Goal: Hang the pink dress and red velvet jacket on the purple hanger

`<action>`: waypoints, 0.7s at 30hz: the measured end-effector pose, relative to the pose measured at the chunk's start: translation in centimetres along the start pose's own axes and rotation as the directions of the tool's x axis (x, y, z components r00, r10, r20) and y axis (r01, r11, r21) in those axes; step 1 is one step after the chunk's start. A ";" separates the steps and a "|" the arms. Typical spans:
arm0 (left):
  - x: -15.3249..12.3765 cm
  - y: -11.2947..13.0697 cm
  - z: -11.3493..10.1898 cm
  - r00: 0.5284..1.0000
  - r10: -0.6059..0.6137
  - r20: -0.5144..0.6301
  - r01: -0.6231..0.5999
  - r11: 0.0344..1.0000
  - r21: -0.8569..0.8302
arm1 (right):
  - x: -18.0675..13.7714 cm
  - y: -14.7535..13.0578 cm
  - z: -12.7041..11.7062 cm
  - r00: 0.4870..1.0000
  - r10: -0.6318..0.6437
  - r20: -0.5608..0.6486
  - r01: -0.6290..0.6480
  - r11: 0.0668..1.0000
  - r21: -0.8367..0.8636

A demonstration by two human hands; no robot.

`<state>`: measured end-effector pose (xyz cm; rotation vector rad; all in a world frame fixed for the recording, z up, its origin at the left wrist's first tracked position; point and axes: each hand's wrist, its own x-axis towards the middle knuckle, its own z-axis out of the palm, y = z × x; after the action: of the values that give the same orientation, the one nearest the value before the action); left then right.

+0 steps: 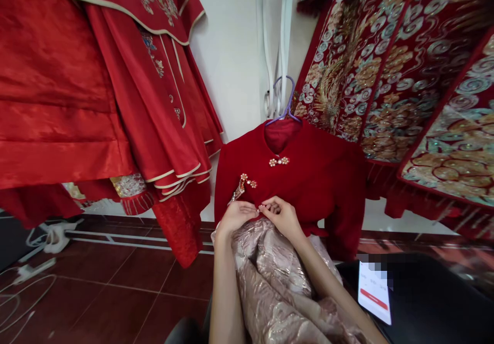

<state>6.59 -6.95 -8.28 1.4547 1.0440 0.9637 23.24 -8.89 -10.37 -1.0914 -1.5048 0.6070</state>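
Note:
In front of me a red jacket [309, 179] hangs on a purple hanger [288, 108]. It has a beaded flower fastener [279, 161] at the neckline and a beaded ornament with tassels [242, 187] on its left side. Shiny pinkish-silver patterned fabric [270, 287] lies bunched over my lap, under my forearms. My left hand [240, 215] and my right hand [281, 217] meet at the fabric's upper edge, against the jacket's lower front. The fingertips of both are closed in a pinch. What lies between them is too small to make out.
Red garments [154, 102] hang at the left, and heavily embroidered ones [386, 76] at the right. A lit phone [373, 292] rests on a black surface [428, 303] at lower right. White cables [38, 292] and a power strip [34, 271] lie on the tiled floor.

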 end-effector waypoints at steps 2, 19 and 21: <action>0.0 0.0 0.0 1.000 -0.008 0.001 0.008 1.000 0.011 | 0.0 0.1 0.1 1.000 -0.014 -0.007 0.014 1.000 -0.004; 0.5 -0.2 0.1 1.000 -0.019 0.005 0.019 0.999 0.028 | 0.2 0.5 0.6 0.999 0.007 -0.037 -0.008 1.000 -0.024; 0.6 -0.4 0.2 1.000 -0.029 0.007 0.029 0.999 0.015 | 0.1 0.4 0.6 0.998 -0.020 -0.052 0.017 0.998 -0.059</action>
<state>6.87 -6.43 -8.63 1.4511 1.0660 0.9310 22.83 -8.49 -10.78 -1.1290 -1.4931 0.5203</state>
